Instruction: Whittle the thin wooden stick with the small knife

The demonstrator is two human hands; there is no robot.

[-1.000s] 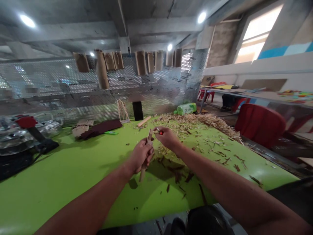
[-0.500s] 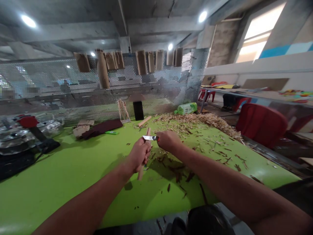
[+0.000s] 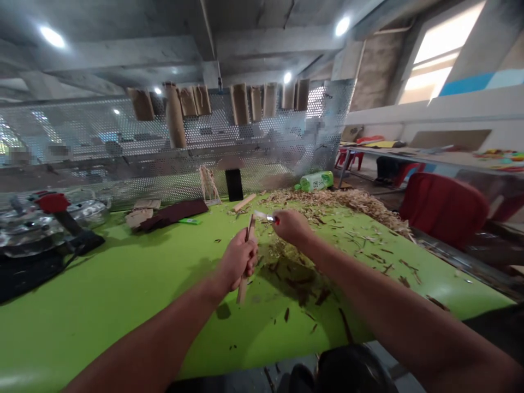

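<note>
A person sat at a big, bright green table (image 3: 102,322) with both bare hands held up in front of them. The left hand (image 3: 237,261) was shut tight in a fist around a thin, pale wooden stick (image 3: 242,290). The stick stood tilted, with its top end poking out above the fist and its low end showing below. The right hand (image 3: 291,226) was closed on a small knife with a red handle and a shiny steel blade (image 3: 264,217), and the blade pointed left, just beside the top of the stick. The stick looked light and stiff, but thin enough to snap if it was bent too hard, so the best place to hold it seemed to be low down, away from the blade. The knife looked safest held only by its handle. Curly pale wood shavings (image 3: 335,203) lay in a long heap across the far side of the table, and dark brown wood chips (image 3: 298,278) were spread near the hands. Past the heap, a green plastic bottle (image 3: 316,182) lay on its side, and I could not tell what was in it. Brown paper bags (image 3: 240,103) hung in a row on a metal screen full of little holes (image 3: 123,134), and I could not see inside them.
</note>
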